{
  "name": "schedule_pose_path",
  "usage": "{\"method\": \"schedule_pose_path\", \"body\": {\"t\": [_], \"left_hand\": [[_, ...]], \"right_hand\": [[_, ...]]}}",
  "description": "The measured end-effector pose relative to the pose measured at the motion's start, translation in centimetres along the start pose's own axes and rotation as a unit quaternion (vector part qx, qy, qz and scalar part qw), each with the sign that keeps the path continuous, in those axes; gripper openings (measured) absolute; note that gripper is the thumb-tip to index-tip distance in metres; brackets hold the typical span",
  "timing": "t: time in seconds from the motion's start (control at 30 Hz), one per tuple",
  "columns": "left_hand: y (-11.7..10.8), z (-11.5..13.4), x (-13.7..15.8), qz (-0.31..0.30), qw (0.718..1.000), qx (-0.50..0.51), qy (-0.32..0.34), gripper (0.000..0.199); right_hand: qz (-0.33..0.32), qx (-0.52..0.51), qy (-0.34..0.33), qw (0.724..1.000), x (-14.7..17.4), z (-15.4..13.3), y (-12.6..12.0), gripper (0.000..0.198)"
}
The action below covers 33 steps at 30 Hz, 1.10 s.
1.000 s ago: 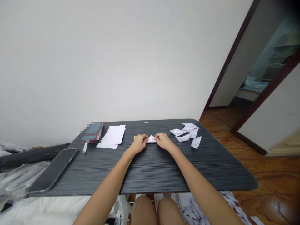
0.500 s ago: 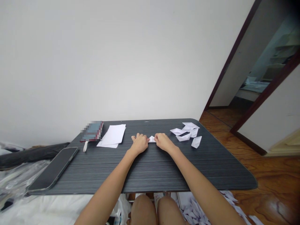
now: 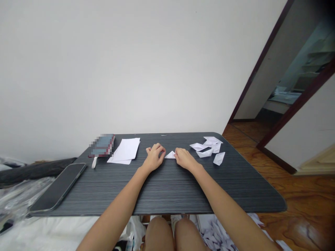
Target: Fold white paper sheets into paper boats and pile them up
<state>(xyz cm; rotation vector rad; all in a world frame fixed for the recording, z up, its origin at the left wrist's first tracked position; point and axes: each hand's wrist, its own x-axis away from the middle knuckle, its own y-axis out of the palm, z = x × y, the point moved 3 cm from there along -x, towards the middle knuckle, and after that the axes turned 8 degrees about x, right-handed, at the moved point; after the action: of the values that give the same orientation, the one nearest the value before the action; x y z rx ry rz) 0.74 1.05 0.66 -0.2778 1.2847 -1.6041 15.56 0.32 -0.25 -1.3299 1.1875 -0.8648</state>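
Observation:
A small folded piece of white paper [image 3: 170,155], triangular with a raised point, lies on the dark table in front of me. My right hand [image 3: 184,158] pinches its right end, the fingertips partly covering that corner. Just off the left corner is my left hand [image 3: 155,157], its thumb and forefinger curved in a loose C with nothing visible between them. To the right lie several folded white paper pieces [image 3: 205,153], some overlapping and one apart from the others. Left of my left hand rests a small stack of flat white sheets [image 3: 127,149].
A phone [image 3: 59,188] lies at the table's left edge, below a blurred booklet-like item [image 3: 102,145] with a white strap. Many folded papers [image 3: 216,232] are heaped below the table at the right. A white wall [image 3: 162,69] rises behind the dark table [image 3: 167,198].
My left hand has let go of the folded paper's left end and drawn slightly left, uncovering that corner. My right hand has stayed on the right end, shifting slightly right.

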Motion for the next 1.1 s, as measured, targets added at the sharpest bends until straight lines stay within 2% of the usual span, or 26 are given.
{"method": "schedule_pose_path", "body": {"t": [0.1, 0.2, 0.37, 0.53, 0.6, 0.73, 0.83, 0.97, 1.1], "left_hand": [[0.5, 1.8, 0.1, -0.057, 0.991, 0.042, 0.117, 0.029], [1.2, 2.2, 0.4, -0.101, 0.981, 0.049, 0.156, 0.034], [1.5, 1.8, 1.1, -0.129, 0.983, -0.025, 0.126, 0.039], [1.1, 2.3, 1.6, -0.129, 0.983, -0.061, 0.116, 0.038], [0.8, 2.6, 1.3, -0.124, 0.985, -0.06, 0.104, 0.033], [0.7, 3.0, 0.0, -0.111, 0.99, -0.076, 0.037, 0.017], [0.8, 2.9, -1.1, -0.091, 0.993, -0.069, 0.033, 0.014], [1.0, 2.2, -2.0, -0.091, 0.995, -0.018, 0.03, 0.015], [1.0, 1.9, -1.9, -0.062, 0.998, -0.01, 0.028, 0.023]], "right_hand": [[-0.001, -0.005, 0.005, 1.0, -0.1, 0.0, 0.1, 0.013], [-0.007, -0.007, 0.019, 1.0, 0.0, 0.1, 0.3, 0.014], [0.044, 0.03, 0.08, 0.995, 0.4, 0.5, 0.3, 0.022], [0.045, 0.039, 0.111, 0.992, 0.6, 0.4, 0.6, 0.019], [0.043, 0.044, 0.116, 0.991, 0.5, 0.3, 0.7, 0.022], [0.067, 0.041, 0.125, 0.989, 0.5, 0.5, 0.9, 0.024], [0.101, 0.001, 0.13, 0.986, 0.5, 1.1, 0.9, 0.019], [0.136, -0.106, 0.121, 0.978, 0.2, 1.8, 0.8, 0.021], [0.131, -0.203, 0.101, 0.965, -0.1, 1.5, 0.9, 0.022]]}}
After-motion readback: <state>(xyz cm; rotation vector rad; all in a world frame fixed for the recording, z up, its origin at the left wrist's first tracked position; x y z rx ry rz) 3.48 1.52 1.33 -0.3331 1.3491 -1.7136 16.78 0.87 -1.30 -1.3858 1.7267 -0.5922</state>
